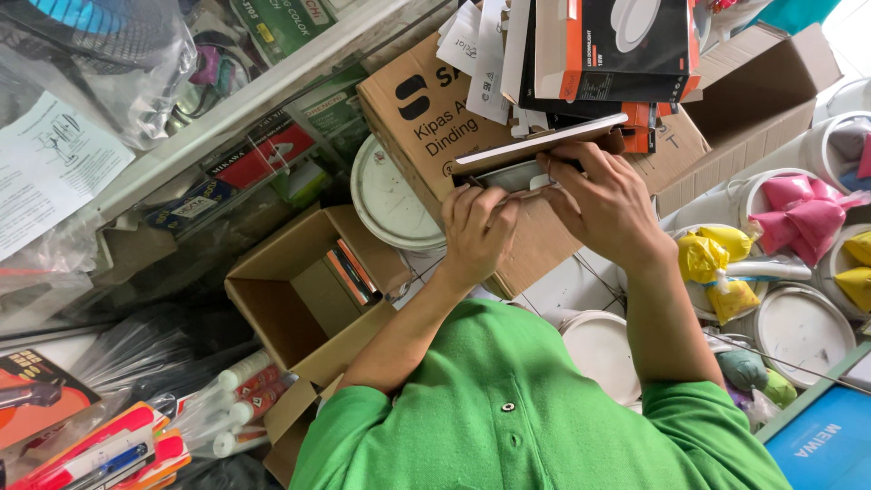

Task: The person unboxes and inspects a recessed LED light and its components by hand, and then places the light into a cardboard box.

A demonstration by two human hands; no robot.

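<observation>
Both my hands gripped a thin flat panel (535, 150): left hand (478, 227) underneath, right hand (603, 204) at its edge. It seemed light, stiff, breakable; edges held best.

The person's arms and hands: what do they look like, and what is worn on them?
Both hands, left hand and right hand, are bare: no gloves, rings or watch visible. The forearms are uncovered; short sleeves of a bright green polo shirt with snap buttons end near the elbows.

bright even daylight, soft shadows, blown-out glare top right, sharp focus, slight edge distortion
</observation>
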